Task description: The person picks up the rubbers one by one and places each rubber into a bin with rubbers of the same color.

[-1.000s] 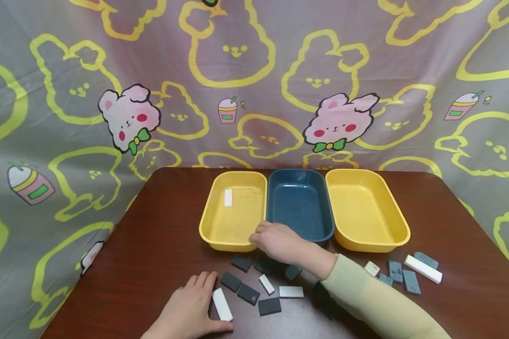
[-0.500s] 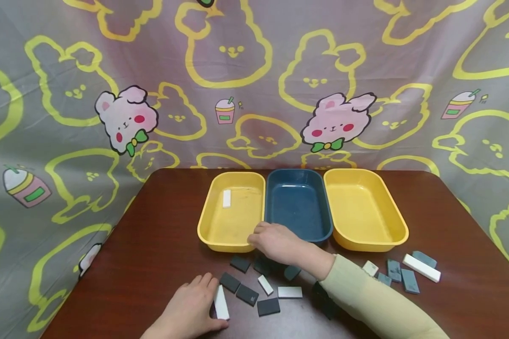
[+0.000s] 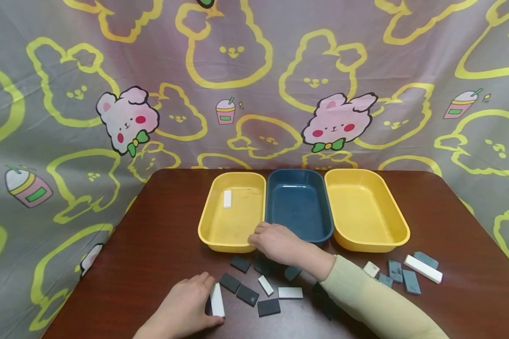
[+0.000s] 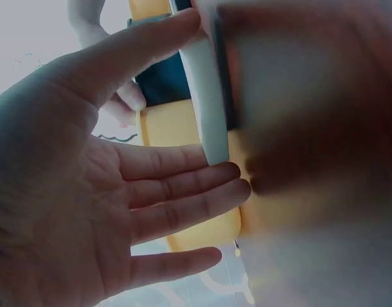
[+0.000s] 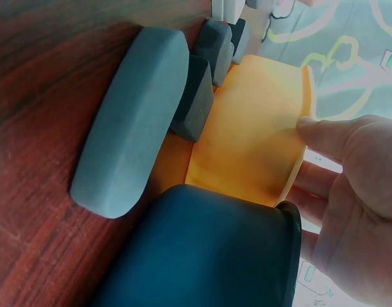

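My left hand [image 3: 185, 301] is around a long white rectangular block [image 3: 217, 302] at the front left of the table. In the left wrist view, thumb and fingertips pinch this white block [image 4: 207, 96] at its two ends. My right hand [image 3: 277, 242] grips the near rim of the left yellow tray [image 3: 233, 228], at the corner beside the blue tray [image 3: 299, 207]. The right wrist view shows its thumb on the outside of the yellow wall [image 5: 253, 128] and the other fingers over the rim. One small white block [image 3: 227, 198] lies inside that tray.
Several dark blocks [image 3: 247, 294] and white blocks [image 3: 290, 293] lie scattered between the hands. Right of the sleeve sits a group of grey blocks [image 3: 411, 282] with a long white bar [image 3: 423, 269]. A second yellow tray [image 3: 365, 207] stands right of the blue one.
My left hand has shifted slightly to the left, and the white block has moved left with it, away from the dark blocks. My right hand has stayed on the tray rim.
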Tool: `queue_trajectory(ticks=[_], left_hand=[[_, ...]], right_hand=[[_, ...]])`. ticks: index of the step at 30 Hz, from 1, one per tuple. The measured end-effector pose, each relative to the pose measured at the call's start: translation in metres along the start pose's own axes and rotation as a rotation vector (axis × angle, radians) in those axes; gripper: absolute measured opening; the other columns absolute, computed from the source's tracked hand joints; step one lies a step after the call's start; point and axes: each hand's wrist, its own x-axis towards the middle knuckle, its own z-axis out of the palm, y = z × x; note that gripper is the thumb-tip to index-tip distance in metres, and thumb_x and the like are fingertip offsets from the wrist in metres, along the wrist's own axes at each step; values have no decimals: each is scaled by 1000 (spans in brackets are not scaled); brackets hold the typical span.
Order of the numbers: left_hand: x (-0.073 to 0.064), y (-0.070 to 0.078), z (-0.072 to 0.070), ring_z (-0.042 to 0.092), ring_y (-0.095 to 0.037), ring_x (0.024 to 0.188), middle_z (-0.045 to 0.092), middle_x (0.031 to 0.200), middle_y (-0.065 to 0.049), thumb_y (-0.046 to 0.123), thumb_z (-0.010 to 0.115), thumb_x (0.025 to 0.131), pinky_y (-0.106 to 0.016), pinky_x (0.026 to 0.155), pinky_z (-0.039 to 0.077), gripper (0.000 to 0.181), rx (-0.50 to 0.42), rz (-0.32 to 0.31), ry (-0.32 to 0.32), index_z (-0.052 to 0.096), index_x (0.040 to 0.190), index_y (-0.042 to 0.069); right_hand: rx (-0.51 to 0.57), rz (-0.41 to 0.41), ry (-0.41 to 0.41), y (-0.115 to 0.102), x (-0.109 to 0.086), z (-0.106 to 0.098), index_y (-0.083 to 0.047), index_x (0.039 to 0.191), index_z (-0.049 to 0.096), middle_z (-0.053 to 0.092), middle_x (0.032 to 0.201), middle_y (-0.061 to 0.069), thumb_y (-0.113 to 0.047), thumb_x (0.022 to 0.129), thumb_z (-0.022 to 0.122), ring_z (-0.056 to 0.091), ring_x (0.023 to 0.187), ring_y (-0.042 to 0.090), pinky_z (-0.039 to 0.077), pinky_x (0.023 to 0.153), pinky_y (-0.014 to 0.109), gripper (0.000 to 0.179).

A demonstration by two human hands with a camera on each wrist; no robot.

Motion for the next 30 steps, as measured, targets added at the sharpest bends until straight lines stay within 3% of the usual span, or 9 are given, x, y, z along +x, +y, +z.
queue_trajectory(ticks=[4,9,17,26,30], left_hand=[[-1,-4,-4,50,-10,71,56,88,3,58,82,66,-40,67,49,67,-28,-28,-9,65,105,6],[-7,-8,-11,57,-15,79,60,93,-3,52,84,67,-44,72,50,67,-13,-15,79,64,108,2],[-8,-9,-44,52,-13,76,58,91,2,49,86,65,-39,73,49,66,21,-21,187,64,110,4],[15,-6,-83,52,-10,75,62,97,1,51,84,69,-32,71,50,69,22,122,182,62,118,7],[34,-11,-98,50,-9,69,58,88,5,49,84,70,-27,62,45,64,-24,121,146,62,114,8]], right_hand=[[2,-8,-2,0,-1,0,-14,95,70,58,80,-3,-8,93,63,52,80,15,45,70,24,9],[10,-12,-1,0,-1,0,-14,94,69,58,79,-3,-8,93,62,51,80,15,44,69,24,9],[29,-1,-7,0,0,-1,-14,94,70,57,79,-4,-9,93,62,51,80,15,44,70,24,9],[22,11,-9,0,1,-3,-13,98,71,60,81,-4,-10,93,64,52,81,14,46,72,24,9],[27,12,-16,-1,2,-2,-13,100,71,62,83,-3,-10,92,65,52,82,14,46,72,24,10]])
